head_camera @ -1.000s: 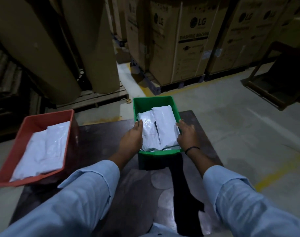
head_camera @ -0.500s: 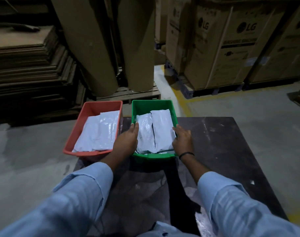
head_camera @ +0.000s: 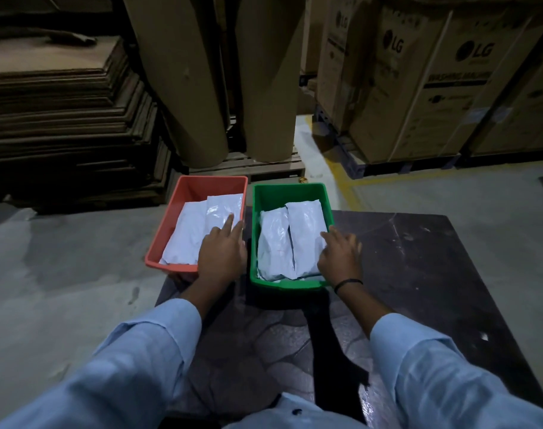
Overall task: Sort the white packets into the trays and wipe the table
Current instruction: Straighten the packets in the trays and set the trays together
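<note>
Your left hand (head_camera: 222,253): fingers straight and spread, laid flat on the white packets (head_camera: 190,233) at the near right corner of the orange tray (head_camera: 165,230), gripping nothing. Your right hand (head_camera: 340,257): fingers loosely spread over the right rim of the green tray (head_camera: 287,187), tips touching the packets there, likewise gripping nothing; a dark wristband (head_camera: 347,283) sits on that wrist. Hands: well apart, one to each tray. Packets: two visible side by side in each tray, none loose on the table (head_camera: 418,258). Trays: just beside each other at the table's far left corner; the orange one appears to overhang the left edge. Step in hand, most likely: settling the packets and squaring the trays before wiping. Press lightly and evenly, and draw the orange tray fully onto the top so it cannot tip. A dark strip (head_camera: 326,342) lies on the table near you; you cannot tell whether it is a cloth. Beyond: tall cardboard rolls (head_camera: 177,88), stacked cardboard sheets (head_camera: 63,119), large boxes (head_camera: 449,119) printed "LG" and, on one, "WASHING MACHINE"; the smaller print is too blurred to read.
</note>
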A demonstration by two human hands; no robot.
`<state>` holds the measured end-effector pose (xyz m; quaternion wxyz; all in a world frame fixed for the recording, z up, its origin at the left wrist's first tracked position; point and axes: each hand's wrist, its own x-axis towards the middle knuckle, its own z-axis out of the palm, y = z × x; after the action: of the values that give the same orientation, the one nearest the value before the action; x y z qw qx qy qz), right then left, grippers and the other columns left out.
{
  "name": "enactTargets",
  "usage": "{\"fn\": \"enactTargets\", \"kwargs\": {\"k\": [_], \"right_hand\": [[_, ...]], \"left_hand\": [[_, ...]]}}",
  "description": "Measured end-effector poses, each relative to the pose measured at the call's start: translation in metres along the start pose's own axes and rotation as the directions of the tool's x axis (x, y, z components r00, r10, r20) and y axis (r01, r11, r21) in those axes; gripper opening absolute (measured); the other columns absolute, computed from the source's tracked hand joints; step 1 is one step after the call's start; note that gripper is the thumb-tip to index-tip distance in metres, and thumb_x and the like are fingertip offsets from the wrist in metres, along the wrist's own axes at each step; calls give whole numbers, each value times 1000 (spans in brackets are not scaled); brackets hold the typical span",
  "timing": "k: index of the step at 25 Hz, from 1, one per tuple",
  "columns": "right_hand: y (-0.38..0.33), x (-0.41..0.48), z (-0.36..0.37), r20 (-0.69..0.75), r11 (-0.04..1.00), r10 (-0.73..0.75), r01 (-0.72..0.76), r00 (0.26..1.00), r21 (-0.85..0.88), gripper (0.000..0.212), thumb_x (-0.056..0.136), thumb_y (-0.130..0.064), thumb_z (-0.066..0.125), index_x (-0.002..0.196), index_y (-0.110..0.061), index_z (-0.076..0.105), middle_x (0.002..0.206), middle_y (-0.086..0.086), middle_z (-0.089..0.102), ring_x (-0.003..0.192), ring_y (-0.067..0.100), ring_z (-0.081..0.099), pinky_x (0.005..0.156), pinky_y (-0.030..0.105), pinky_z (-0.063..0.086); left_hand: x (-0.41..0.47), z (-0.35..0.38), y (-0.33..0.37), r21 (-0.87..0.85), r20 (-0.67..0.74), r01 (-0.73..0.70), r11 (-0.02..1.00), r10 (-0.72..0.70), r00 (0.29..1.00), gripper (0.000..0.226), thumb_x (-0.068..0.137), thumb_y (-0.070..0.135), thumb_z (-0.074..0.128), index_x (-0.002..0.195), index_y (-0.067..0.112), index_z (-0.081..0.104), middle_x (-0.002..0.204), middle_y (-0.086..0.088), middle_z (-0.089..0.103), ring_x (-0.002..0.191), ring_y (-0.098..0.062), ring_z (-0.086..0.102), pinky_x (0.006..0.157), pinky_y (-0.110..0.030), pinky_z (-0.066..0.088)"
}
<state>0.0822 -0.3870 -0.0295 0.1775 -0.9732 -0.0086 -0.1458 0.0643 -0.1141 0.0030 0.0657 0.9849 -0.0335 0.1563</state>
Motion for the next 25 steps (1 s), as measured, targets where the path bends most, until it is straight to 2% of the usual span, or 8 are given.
{"fn": "enactTargets", "kwargs": {"k": [3, 6, 9, 13, 17, 25], "right_hand": [[-30, -21, -1, -29, 951, -303, 300, 953, -70, 26, 87, -31, 60, 108, -21, 71, 131, 4, 64, 108, 35, 54, 86, 44, 40], [-55, -40, 8, 16, 869, -493, 493, 870, -36, 32, 95, -44, 53, 107, -22, 72, 131, 3, 64, 111, 32, 53, 86, 42, 40], [-66, -43, 15, 16, 834, -551, 551, 835, -26, 30, 97, -45, 53, 97, -24, 74, 127, 4, 65, 108, 32, 53, 83, 41, 41], [-76, -39, 22, 23, 769, -638, 639, 769, -27, 42, 98, -50, 51, 82, -23, 77, 125, 3, 67, 108, 30, 54, 84, 41, 42], [-85, -34, 28, 14, 780, -626, 626, 780, -20, 44, 98, -51, 51, 78, -22, 78, 123, 2, 68, 108, 29, 54, 84, 40, 42], [-96, -23, 35, -3, 774, -633, 632, 774, -23, 41, 96, -50, 54, 79, -22, 79, 120, 1, 70, 107, 27, 54, 82, 39, 42]], "left_hand": [[-9, 3, -29, 42, -37, 99, 994, -97, 995, 54, 85, 29, 68, 137, 16, 60, 154, -10, 48, 111, -37, 59, 89, -47, 48], [-19, 9, -49, 52, -63, 146, 988, -143, 988, 54, 86, 31, 65, 138, 18, 59, 155, -10, 47, 128, -34, 53, 105, -53, 38], [-23, 15, -62, 49, -20, 221, 974, -220, 975, 59, 88, 40, 58, 144, 21, 54, 158, -11, 43, 144, -33, 40, 118, -61, 23], [-26, 22, -76, 75, 141, 254, 964, -263, 955, 74, 90, 54, 35, 156, 21, 36, 167, -13, 22, 153, -39, 17, 119, -66, 2], [-26, 27, -80, 64, 210, 241, 968, -250, 945, 76, 91, 55, 26, 160, 21, 27, 169, -14, 13, 154, -43, 7, 120, -68, 2], [-20, 29, -96, 51, 209, 169, 984, -176, 962, 76, 91, 53, 25, 160, 19, 28, 168, -15, 16, 154, -44, 9, 122, -65, 2]]}}
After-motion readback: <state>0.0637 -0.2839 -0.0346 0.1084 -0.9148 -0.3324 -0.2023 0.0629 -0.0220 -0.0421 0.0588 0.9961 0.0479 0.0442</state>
